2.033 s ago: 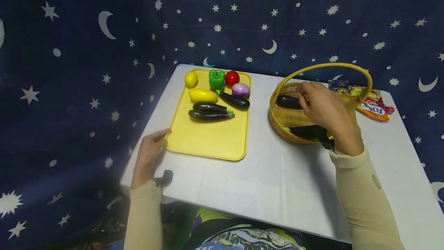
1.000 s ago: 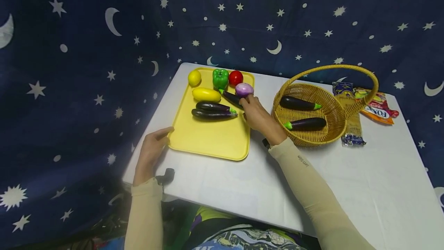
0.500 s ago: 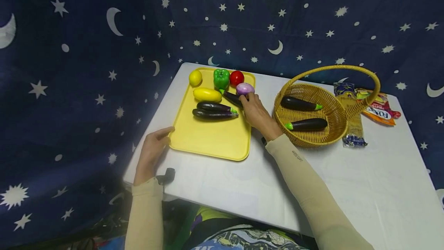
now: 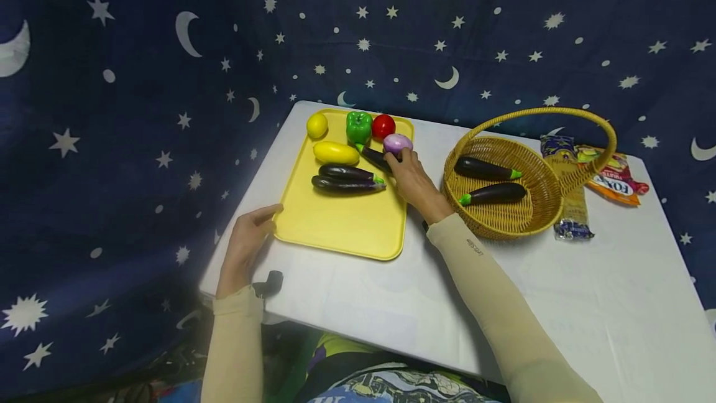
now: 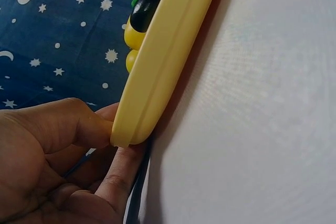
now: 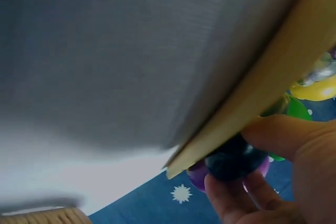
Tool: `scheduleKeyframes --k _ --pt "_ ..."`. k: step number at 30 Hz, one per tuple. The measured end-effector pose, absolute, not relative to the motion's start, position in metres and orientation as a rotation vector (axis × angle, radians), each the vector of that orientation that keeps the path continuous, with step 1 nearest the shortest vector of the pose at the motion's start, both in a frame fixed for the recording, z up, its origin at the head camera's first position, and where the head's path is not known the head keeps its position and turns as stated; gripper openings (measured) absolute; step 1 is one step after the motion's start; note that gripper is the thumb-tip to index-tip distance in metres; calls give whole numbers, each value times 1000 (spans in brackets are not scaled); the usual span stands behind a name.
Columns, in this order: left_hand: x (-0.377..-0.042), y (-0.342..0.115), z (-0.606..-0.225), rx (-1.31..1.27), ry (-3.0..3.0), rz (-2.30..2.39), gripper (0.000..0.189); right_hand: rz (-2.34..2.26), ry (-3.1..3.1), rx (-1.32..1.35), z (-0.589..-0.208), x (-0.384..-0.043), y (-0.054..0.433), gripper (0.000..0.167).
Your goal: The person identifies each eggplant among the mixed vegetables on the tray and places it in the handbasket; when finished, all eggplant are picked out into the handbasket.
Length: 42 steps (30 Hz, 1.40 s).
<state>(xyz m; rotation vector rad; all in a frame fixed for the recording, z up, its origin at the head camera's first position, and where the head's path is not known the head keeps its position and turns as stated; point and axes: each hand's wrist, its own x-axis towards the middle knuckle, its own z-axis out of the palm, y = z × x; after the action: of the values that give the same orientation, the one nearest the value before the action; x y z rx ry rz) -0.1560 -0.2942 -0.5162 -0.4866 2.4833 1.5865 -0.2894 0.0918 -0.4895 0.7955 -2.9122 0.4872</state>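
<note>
My left hand (image 4: 244, 241) pinches the near left corner of the yellow tray (image 4: 341, 229); in the left wrist view the thumb and fingers (image 5: 113, 179) meet at its rim. Over the tray's right edge, my right hand (image 4: 415, 184) grips the blunt end of an eggplant (image 4: 373, 157). The right wrist view has that dark end (image 6: 236, 158) between thumb and fingers. A purple onion-like vegetable (image 4: 398, 143) sits just behind the hand. Two slim eggplants (image 4: 348, 185) lie side by side mid-tray, near a yellow oval fruit (image 4: 335, 153).
A lemon (image 4: 317, 125), green bell pepper (image 4: 359, 127) and red tomato-like piece (image 4: 383, 126) line the tray's back. Right of it stands a wicker basket (image 4: 550, 216) with a tall handle, holding two eggplants (image 4: 488, 168). Beyond lie a pasta packet (image 4: 573, 213) and candy bag (image 4: 615, 182).
My right hand has left the eggplant in the basket and moved left to grip the one on the tray. The basket's front eggplant has lately rolled back slightly. My left hand stays put.
</note>
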Motion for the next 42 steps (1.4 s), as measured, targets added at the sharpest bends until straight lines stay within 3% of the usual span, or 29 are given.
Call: scheduleKeyframes --k 4,12,19,28,42 --pt "-156 -292 -515 -483 2490 1571 49 482 -2914 797 -494 -292 97 45" --pt "-157 -291 -514 -468 2489 1570 50 491 -2866 864 -492 -288 103 42" --pt "-158 -292 -511 -464 2492 1567 48 467 -2807 923 -471 -277 106 42" --pt "-158 -291 -511 -495 2465 1594 49 444 -2749 977 -448 -263 112 29" --pt "-155 -285 -510 -630 2430 1600 49 534 -2678 1093 -412 -232 134 40"
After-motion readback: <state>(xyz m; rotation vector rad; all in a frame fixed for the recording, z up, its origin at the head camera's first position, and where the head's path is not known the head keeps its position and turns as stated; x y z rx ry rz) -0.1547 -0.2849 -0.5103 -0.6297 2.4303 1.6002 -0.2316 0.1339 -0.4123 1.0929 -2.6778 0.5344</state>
